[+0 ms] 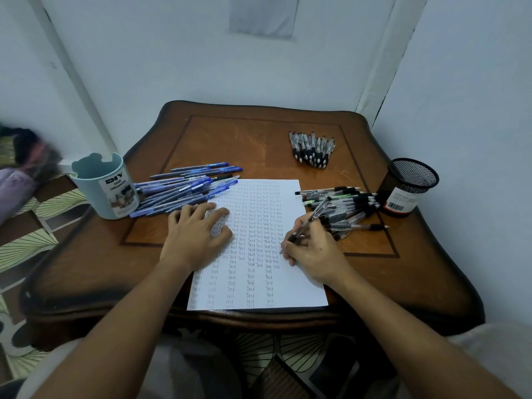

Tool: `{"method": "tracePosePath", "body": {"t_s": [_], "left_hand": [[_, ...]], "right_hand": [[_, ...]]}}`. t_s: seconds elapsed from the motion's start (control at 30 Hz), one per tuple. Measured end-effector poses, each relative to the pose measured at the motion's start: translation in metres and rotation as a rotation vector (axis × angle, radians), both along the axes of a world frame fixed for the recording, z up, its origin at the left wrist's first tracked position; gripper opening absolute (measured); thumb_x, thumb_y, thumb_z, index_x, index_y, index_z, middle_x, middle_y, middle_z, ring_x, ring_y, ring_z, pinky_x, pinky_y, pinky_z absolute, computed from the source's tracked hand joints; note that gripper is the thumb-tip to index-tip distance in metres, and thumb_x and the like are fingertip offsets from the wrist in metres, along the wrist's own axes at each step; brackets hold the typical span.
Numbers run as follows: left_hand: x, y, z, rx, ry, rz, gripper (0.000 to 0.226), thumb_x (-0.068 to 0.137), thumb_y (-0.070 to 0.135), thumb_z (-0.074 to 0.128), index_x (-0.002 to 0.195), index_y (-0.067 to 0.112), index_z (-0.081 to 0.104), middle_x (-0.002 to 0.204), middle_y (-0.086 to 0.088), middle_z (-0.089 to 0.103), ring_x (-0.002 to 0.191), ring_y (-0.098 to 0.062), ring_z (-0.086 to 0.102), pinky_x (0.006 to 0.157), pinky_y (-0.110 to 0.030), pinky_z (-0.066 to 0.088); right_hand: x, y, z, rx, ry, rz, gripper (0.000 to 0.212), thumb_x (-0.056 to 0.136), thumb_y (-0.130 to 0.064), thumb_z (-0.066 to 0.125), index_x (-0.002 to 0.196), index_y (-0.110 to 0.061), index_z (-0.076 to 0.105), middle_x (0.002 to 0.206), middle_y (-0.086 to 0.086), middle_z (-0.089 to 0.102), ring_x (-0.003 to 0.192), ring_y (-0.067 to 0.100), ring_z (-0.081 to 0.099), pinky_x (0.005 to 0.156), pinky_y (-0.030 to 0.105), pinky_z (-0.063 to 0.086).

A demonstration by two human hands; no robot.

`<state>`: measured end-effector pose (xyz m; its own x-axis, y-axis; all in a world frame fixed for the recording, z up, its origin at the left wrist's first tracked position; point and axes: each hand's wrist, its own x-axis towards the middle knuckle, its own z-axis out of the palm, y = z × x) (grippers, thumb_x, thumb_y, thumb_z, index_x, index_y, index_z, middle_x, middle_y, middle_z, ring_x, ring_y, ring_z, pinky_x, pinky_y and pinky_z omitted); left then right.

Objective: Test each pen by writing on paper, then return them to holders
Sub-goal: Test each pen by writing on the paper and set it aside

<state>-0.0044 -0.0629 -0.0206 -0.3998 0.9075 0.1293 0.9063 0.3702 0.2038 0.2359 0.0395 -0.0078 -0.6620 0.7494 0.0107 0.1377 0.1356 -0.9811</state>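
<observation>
A white sheet of paper [290,280], filled with rows of the word "Test", lies in the middle of the wooden table [95,260]. My left hand [195,234] lies flat on the sheet's left side with fingers spread. My right hand [312,250] grips a clear black-grip pen [308,223], its tip touching the paper at the right edge of the written rows. A heap of blue pens [184,191] lies left of the sheet, a heap of black pens [345,208] right of it.
A pale blue "DIY" desk organizer [108,194] stands at the table's left. A black mesh pen holder [407,187] stands at the right. A neat row of black-grip pens [312,149] lies at the back. Walls close in behind and on the right.
</observation>
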Motion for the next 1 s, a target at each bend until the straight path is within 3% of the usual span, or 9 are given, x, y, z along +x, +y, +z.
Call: {"method": "tracePosePath", "body": {"t_s": [0.13, 0.23, 0.37, 0.5, 1.0], "left_hand": [[0.0005, -0.0001, 0.0001, 0.000, 0.001, -0.004, 0.067, 0.082, 0.066, 0.015, 0.139, 0.045, 0.044, 0.150, 0.013, 0.039, 0.130, -0.016, 0.029, 0.109, -0.044, 0.017], [0.0000, -0.0002, -0.0001, 0.002, 0.005, 0.000, 0.067, 0.082, 0.066, 0.015, 0.139, 0.045, 0.044, 0.150, 0.013, 0.039, 0.130, -0.016, 0.030, 0.109, -0.045, 0.018], [0.0011, -0.0011, 0.0002, 0.002, 0.006, -0.001, 0.066, 0.082, 0.065, 0.016, 0.139, 0.045, 0.044, 0.150, 0.013, 0.039, 0.130, -0.016, 0.029, 0.109, -0.045, 0.018], [0.0008, 0.0001, 0.0005, 0.005, 0.001, 0.000, 0.063, 0.084, 0.063, 0.019, 0.138, 0.045, 0.045, 0.150, 0.014, 0.039, 0.130, -0.015, 0.029, 0.109, -0.045, 0.017], [-0.0001, 0.0002, -0.0008, 0.006, 0.000, 0.001, 0.061, 0.084, 0.062, 0.021, 0.137, 0.045, 0.046, 0.149, 0.013, 0.040, 0.131, -0.015, 0.029, 0.109, -0.045, 0.017]], "right_hand": [[0.0018, 0.0019, -0.0010, -0.038, 0.040, -0.032, 0.027, 0.092, 0.002, 0.066, 0.099, -0.011, 0.044, 0.082, 0.017, 0.068, 0.075, 0.037, 0.066, 0.071, 0.048, 0.056], [-0.0004, -0.0005, -0.0022, 0.006, 0.008, -0.024, 0.026, 0.093, 0.001, 0.065, 0.098, -0.015, 0.044, 0.082, 0.016, 0.066, 0.073, 0.030, 0.065, 0.069, 0.042, 0.057], [0.0031, 0.0051, -0.0037, -0.078, 0.061, -0.028, 0.027, 0.092, 0.003, 0.065, 0.099, -0.012, 0.044, 0.080, 0.017, 0.066, 0.072, 0.036, 0.061, 0.067, 0.046, 0.051], [0.0022, 0.0014, -0.0016, 0.013, 0.000, 0.012, 0.027, 0.093, 0.002, 0.063, 0.098, -0.016, 0.044, 0.083, 0.014, 0.063, 0.071, 0.024, 0.062, 0.064, 0.035, 0.051], [0.0020, 0.0075, -0.0062, -0.036, 0.030, -0.014, 0.028, 0.089, 0.002, 0.066, 0.097, -0.016, 0.045, 0.084, 0.022, 0.064, 0.070, 0.035, 0.061, 0.061, 0.042, 0.048]]}}
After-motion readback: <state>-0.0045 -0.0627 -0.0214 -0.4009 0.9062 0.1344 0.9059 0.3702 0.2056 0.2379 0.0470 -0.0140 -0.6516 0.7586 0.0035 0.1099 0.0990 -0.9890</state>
